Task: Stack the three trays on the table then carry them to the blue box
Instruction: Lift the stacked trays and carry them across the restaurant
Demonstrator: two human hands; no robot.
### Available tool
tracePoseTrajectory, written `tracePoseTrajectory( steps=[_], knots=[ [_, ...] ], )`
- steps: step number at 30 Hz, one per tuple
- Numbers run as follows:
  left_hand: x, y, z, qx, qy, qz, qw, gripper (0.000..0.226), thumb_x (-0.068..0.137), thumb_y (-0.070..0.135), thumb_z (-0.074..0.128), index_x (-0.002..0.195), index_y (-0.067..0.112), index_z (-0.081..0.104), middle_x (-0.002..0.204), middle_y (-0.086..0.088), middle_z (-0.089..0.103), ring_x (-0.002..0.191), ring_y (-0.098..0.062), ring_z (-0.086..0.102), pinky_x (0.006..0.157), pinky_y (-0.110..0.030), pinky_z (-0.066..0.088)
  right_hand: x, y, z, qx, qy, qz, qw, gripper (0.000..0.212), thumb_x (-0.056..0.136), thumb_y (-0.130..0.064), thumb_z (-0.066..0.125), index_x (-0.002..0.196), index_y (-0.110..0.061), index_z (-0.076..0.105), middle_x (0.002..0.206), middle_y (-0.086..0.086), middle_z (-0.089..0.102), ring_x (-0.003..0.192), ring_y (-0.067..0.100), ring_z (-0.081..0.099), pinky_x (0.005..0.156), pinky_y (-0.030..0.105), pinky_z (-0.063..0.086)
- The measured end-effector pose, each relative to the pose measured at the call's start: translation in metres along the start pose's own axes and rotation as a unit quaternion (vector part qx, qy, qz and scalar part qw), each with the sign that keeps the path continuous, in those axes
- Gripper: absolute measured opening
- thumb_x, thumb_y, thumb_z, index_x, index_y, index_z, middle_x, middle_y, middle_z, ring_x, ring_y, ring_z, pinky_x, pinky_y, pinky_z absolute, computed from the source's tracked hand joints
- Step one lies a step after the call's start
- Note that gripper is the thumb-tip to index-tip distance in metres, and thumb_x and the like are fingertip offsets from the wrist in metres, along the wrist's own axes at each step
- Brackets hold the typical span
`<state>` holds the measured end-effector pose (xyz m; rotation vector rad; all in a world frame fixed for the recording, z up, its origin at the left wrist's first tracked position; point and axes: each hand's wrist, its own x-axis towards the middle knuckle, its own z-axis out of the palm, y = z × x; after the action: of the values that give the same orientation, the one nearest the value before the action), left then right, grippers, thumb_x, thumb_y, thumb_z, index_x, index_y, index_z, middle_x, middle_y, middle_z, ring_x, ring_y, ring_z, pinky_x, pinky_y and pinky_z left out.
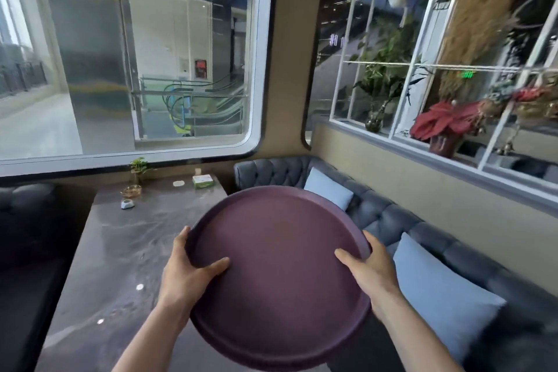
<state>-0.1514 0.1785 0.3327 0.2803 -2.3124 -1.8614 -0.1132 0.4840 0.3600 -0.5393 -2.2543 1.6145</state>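
- Dead center, low in view: round purple tray (279,275), held up over the near right corner of the table (120,266) and partly over the sofa (392,214).
- At 9 o'clock on the tray: left hand (188,269) clamped on the rim, thumb lying across the inside, fingers curled under and out of sight.
- At 3 o'clock on the tray: right hand (370,266) gripping the rim the same way, thumb on the inside, fingers wrapped around the edge.
- Tilted a bit, far edge higher than the near one. Looks like a double rim line along the bottom edge, but can't tell how many trays are actually stacked there.
- Up at 11 o'clock, far end of the table: small potted plant (139,169), glass ashtray (131,190) just in front of it, little white gadget (127,204) closer still.
- At 12 o'clock from the table, near the window (129,48): green box (203,180) with a white coaster (178,183) just beside it on the left.
- Over at 2 o'clock: pale blue cushion (327,187) on the sofa, second blue cushion (437,296) at 4 o'clock.
- Way up at 2 o'clock on the ledge: red-leafed plant (444,124) in a dark pot.
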Motion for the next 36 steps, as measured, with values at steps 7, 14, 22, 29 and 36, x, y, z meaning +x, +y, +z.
tracePoseTrajectory(
  steps=[7,14,22,29,36],
  knots=[
    [-0.013,0.035,0.114,0.012,-0.079,0.029,0.996,0.104,0.061,0.021,0.093,0.149,0.03,0.037,0.133,0.006,0.055,0.112,-0.016,0.054,0.102,-0.04,0.046,0.02,0.035,-0.105,-0.045,0.082,0.024,0.995,0.084,0.065,-0.035,0.085,0.139,-0.024,0.046,0.125,-0.004,0.061,0.11,0.019,0.062,0.095,0.04,0.053],
    [-0.044,0.049,0.225,0.027,-0.197,0.043,0.979,0.109,0.058,0.03,0.093,0.15,0.034,0.034,0.14,0.004,0.055,0.124,-0.021,0.054,0.106,-0.042,0.045,-0.004,0.072,-0.21,-0.021,0.195,0.079,0.977,0.081,0.073,-0.02,0.085,0.143,-0.018,0.044,0.121,-0.003,0.061,0.097,0.011,0.057,0.09,0.03,0.048],
    [-0.1,0.066,0.337,0.036,-0.369,0.08,0.925,0.107,0.059,0.029,0.093,0.149,0.029,0.036,0.142,0.001,0.054,0.126,-0.024,0.054,0.107,-0.042,0.044,-0.074,0.108,-0.305,-0.061,0.358,0.132,0.922,0.08,0.065,-0.028,0.088,0.135,-0.02,0.053,0.123,-0.001,0.064,0.109,0.021,0.064,0.092,0.037,0.055],
    [-0.177,0.08,0.397,0.027,-0.535,0.113,0.837,0.106,0.063,0.026,0.091,0.152,0.026,0.034,0.141,0.003,0.053,0.129,-0.028,0.052,0.107,-0.042,0.043,-0.189,0.107,-0.34,-0.104,0.518,0.199,0.825,0.053,0.062,-0.023,0.089,0.11,-0.019,0.065,0.097,-0.003,0.074,0.09,0.019,0.069,0.087,0.038,0.056],
    [-0.284,0.075,0.411,0.018,-0.691,0.113,0.714,0.1,0.059,0.029,0.093,0.145,0.032,0.04,0.117,0.009,0.058,0.116,-0.026,0.059,0.103,-0.044,0.046,-0.327,0.1,-0.323,-0.121,0.647,0.247,0.711,0.053,0.065,-0.018,0.088,0.107,-0.029,0.057,0.084,-0.018,0.062,0.093,0.02,0.065,0.088,0.034,0.051]
  ],
)
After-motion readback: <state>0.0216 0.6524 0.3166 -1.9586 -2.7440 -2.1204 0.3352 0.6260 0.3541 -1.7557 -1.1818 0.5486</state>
